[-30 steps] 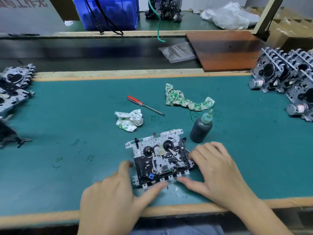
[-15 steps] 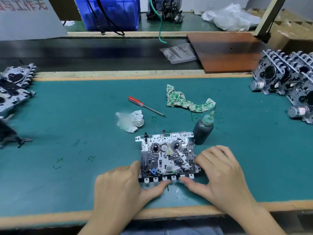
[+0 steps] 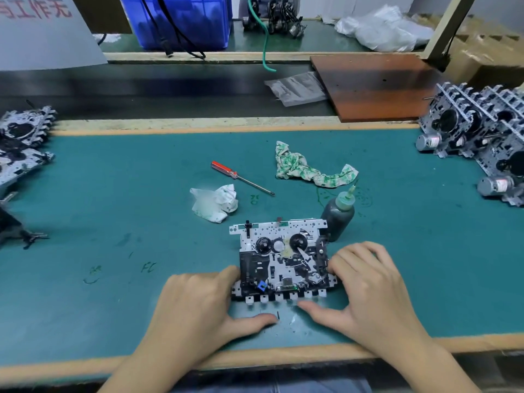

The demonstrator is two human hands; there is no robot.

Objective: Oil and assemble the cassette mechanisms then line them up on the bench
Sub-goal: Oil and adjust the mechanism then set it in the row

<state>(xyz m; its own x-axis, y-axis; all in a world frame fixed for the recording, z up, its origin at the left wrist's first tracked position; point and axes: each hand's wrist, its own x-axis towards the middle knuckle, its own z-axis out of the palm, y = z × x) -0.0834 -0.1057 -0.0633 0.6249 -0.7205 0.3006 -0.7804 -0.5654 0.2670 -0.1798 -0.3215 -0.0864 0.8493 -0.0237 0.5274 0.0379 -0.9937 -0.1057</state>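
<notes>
One cassette mechanism (image 3: 280, 259), a perforated metal plate with two black hubs and a row of white keys, lies flat on the green mat near the front edge. My left hand (image 3: 198, 302) holds its left edge with curled fingers, thumb lying on the mat just below the keys. My right hand (image 3: 368, 287) grips its right edge, thumb reaching along the key row. A dark oil bottle (image 3: 337, 214) with a green nozzle stands upright at the mechanism's far right corner.
A red-handled screwdriver (image 3: 241, 178) and two stained rags (image 3: 215, 202) (image 3: 309, 170) lie beyond the mechanism. More mechanisms are stacked at the right edge (image 3: 482, 131) and the left edge (image 3: 22, 143). A brown board (image 3: 377, 86) and a blue crate (image 3: 181, 21) sit behind.
Both hands turned the mechanism from a tilt to square with the bench edge and slid it slightly right, closer to the oil bottle.
</notes>
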